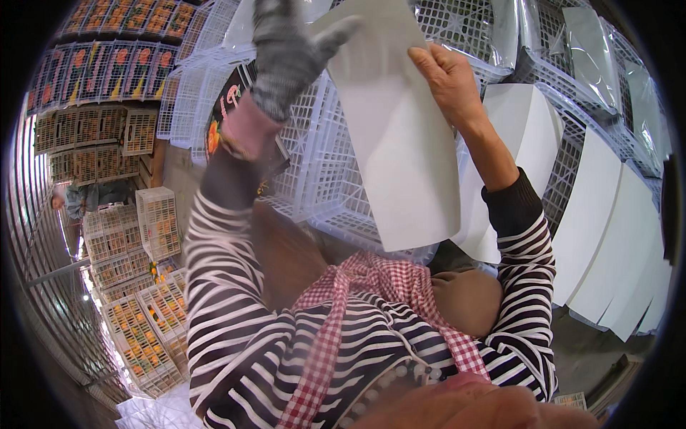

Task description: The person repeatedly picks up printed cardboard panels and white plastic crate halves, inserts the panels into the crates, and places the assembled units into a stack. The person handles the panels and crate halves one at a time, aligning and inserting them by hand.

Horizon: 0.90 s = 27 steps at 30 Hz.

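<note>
One white sheet [407,157] up over the plastic crate [336,175], not yet laid!
My right hand [450,84] pinches its edge; my gloved left hand [289,64] blurs, so I can't tell its hold. Right of that crate, other sheets [589,214] already lie across neighbouring crates [563,168]; this one remains, I'd judge.

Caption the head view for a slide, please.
Bare right hand pinches a white sheet among plastic crates, the gloved left hand blurred beside it.
</note>
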Each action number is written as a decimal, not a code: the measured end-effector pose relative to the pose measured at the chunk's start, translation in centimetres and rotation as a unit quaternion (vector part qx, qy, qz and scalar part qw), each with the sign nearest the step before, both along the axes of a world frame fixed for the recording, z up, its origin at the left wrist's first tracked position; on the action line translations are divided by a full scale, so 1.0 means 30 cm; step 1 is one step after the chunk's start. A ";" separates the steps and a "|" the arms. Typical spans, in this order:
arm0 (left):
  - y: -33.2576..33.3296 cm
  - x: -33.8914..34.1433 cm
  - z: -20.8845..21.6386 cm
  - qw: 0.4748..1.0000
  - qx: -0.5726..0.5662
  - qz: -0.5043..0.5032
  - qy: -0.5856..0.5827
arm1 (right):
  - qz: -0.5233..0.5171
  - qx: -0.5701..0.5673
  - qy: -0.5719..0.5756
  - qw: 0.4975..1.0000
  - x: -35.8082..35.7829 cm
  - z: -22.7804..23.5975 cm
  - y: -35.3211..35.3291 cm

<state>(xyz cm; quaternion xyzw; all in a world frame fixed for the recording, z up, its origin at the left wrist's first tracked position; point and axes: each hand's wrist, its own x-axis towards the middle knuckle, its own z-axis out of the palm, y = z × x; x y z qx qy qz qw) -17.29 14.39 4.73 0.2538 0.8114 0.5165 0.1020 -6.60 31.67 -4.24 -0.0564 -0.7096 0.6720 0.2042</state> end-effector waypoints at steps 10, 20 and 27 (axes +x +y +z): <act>0.002 -0.156 0.049 0.996 -0.030 -0.085 0.014 | 0.170 -0.081 -0.081 0.979 0.076 0.015 -0.036; -0.198 -0.264 -0.013 0.984 0.109 0.003 0.139 | 0.170 -0.051 -0.233 0.956 0.312 -0.068 -0.072; -0.279 -0.191 0.037 0.978 0.095 0.071 0.173 | -0.006 -0.002 -0.439 0.898 0.561 -0.053 -0.024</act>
